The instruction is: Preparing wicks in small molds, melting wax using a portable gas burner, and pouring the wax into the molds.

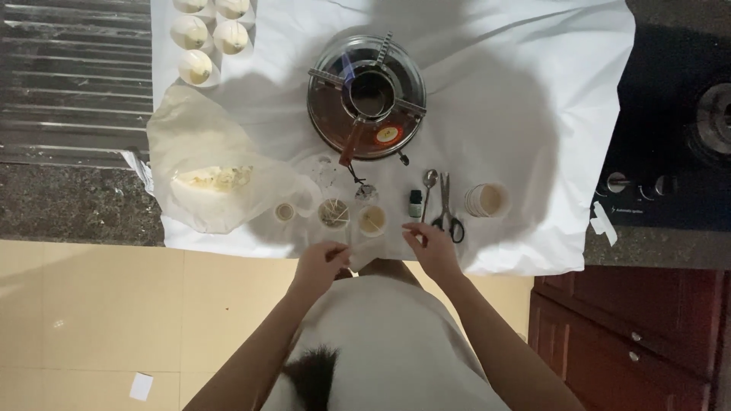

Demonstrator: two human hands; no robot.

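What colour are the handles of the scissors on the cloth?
Black, seen in the head view: the scissors lie just beyond the right hand.

A round red-and-yellow label (pixel 388 135) is seen on the burner's (pixel 365 95) near rim. A translucent plastic bag (pixel 209 171) is laid left of the burner, a small dark bottle (pixel 415 204) below it.

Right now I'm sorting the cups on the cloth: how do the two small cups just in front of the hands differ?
The left small cup holds pale thin sticks standing across its mouth; the right small cup shows only a smooth yellowish fill. The left one sits nearer the left hand, the right one nearer the right hand. Both are small, round and upright.
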